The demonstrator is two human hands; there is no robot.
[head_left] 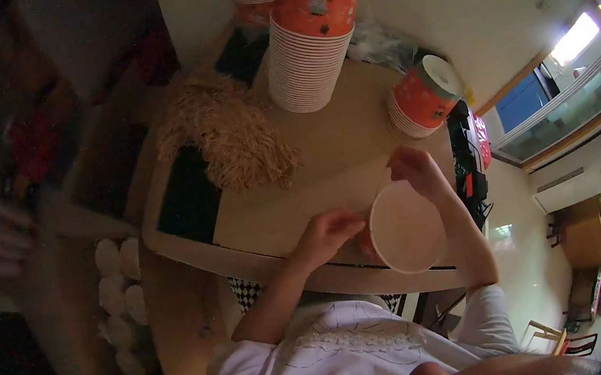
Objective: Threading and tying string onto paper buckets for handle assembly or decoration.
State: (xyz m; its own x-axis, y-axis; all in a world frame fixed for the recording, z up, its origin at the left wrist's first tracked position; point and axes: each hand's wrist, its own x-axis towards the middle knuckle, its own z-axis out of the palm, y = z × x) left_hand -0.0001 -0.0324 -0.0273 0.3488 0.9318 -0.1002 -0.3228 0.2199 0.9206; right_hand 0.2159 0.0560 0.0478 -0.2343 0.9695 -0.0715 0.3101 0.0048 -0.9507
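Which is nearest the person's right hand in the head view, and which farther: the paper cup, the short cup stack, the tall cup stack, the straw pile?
1. Paper cup, held under the right hand.
2. Short cup stack, just beyond it.
3. Tall cup stack and straw pile, farther left: too close to call.

I see a tan table [326, 147]. On it lie straw-like fibre [231, 132], a tall cup stack [310, 45] and a shorter stack [421, 103].
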